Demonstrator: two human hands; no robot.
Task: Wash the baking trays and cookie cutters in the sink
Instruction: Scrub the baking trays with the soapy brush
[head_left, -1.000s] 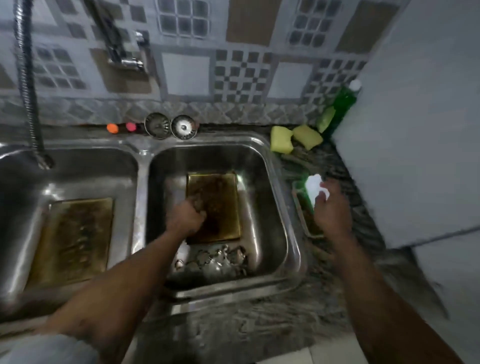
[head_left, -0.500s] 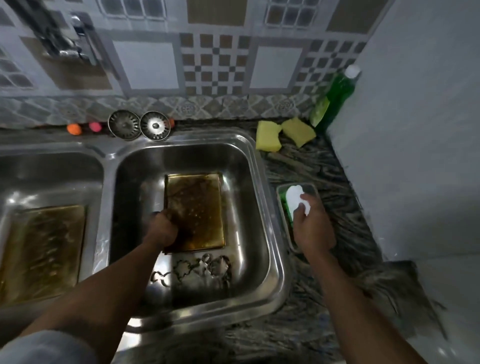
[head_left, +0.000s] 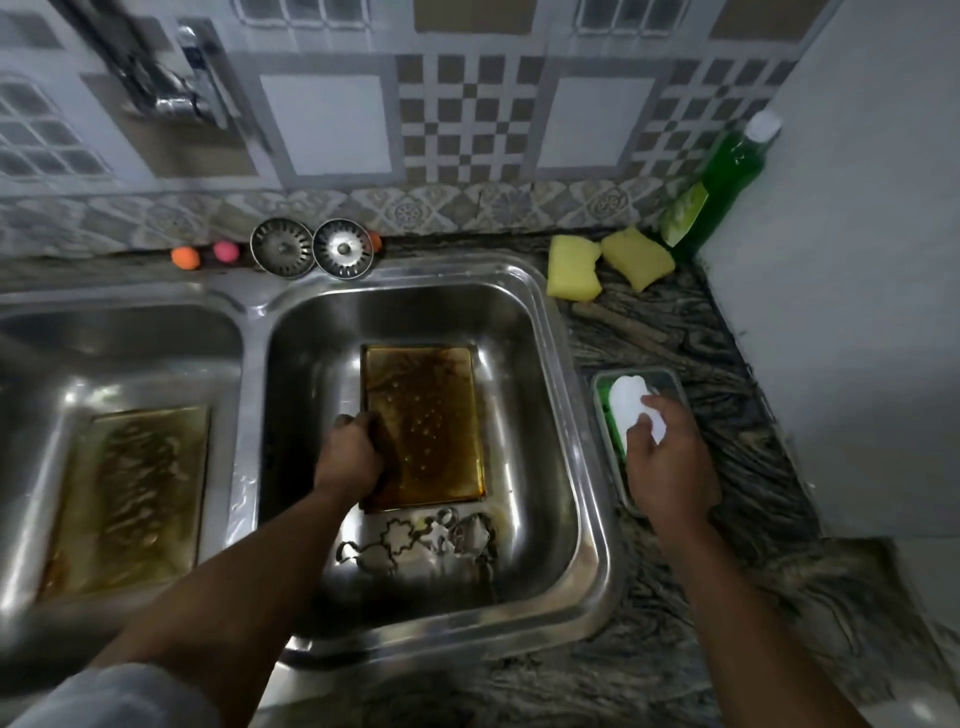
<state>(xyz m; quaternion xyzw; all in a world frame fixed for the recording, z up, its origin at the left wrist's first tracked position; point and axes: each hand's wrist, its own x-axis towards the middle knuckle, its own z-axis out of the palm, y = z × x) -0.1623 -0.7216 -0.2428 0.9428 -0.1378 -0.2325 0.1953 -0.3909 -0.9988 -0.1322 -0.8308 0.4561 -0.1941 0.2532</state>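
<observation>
- My left hand (head_left: 349, 453) is down in the right sink basin (head_left: 540, 364), fingers curled shut on the left edge of a grimy brown baking tray (head_left: 423, 423).
- That tray lies flat on the basin floor, long side running away from me.
- Cookie cutters (head_left: 415, 538) sit in a loose cluster on the basin floor just in front of the tray's near edge; metal, several outlines, shapes hard to tell apart.
- Second baking tray (head_left: 127, 501) lies flat in the left basin (head_left: 119, 332), same brown residue, nothing touching it.
- My right hand (head_left: 670, 462) is over the counter right of the sink, fingers closed around a white soapy lump (head_left: 631, 405).
- That lump sits in a small green-lined dish (head_left: 602, 410) just beside the sink rim.
- Two yellow sponges (head_left: 605, 265) lie at the back of the counter, a green soap bottle (head_left: 722, 176) in the corner behind them.
- Two metal sink strainers (head_left: 311, 248) stand against the backsplash behind the basins.
</observation>
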